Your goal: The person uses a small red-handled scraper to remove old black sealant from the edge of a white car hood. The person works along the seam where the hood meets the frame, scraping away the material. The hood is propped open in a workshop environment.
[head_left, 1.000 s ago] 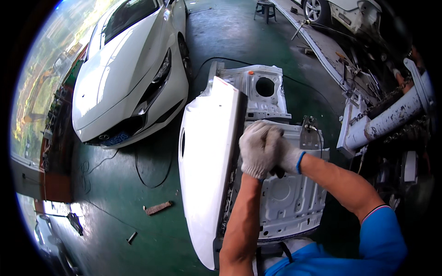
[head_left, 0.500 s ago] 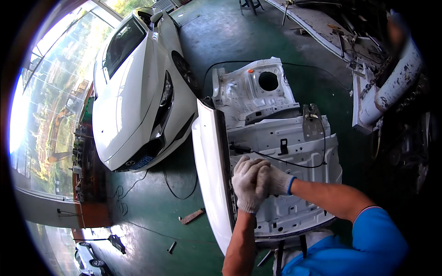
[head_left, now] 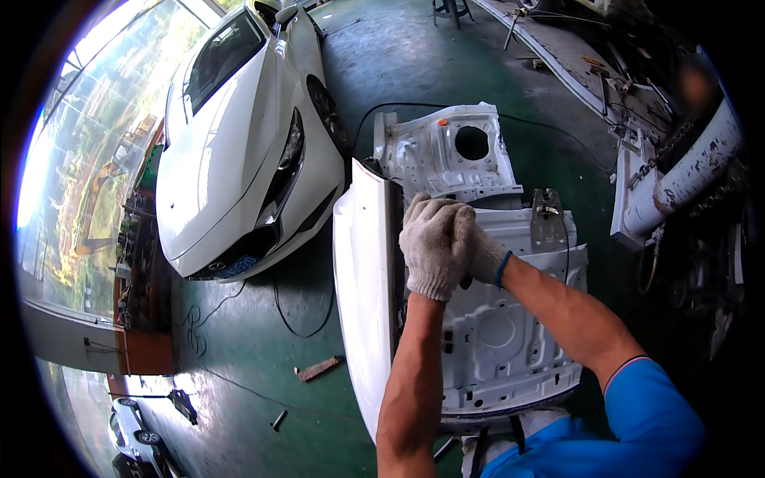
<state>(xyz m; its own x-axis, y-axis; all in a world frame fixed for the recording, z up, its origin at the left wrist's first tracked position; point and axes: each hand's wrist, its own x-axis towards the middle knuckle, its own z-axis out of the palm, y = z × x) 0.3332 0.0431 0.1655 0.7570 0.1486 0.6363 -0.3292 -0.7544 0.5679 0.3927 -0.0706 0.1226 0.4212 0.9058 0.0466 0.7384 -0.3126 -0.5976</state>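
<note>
My left hand (head_left: 434, 247), in a knitted off-white glove, is closed tight against my right hand (head_left: 488, 256), whose matching glove has a blue cuff. Both are above the white car body section (head_left: 498, 331), near the long white outer panel (head_left: 362, 263) on its left. The gloves hide what the fingers grip, if anything; a small dark bit peeks out below them. Beyond the hands, a stamped inner panel (head_left: 430, 155) with a round hole rises at the far end. A grey metal plate (head_left: 547, 227) lies to their right.
A white car (head_left: 227, 183) stands at the left. On the green floor are a black cable (head_left: 295, 331), a flat brown-grey piece (head_left: 317, 369) and a short metal rod (head_left: 278, 420). A thick worn white post (head_left: 685, 175) with chains stands right, beside a metal platform (head_left: 558, 56) holding tools.
My joined hands have moved away from me, over the body section's far part. The black cable end beyond them is now hidden. The whole view has shifted slightly.
</note>
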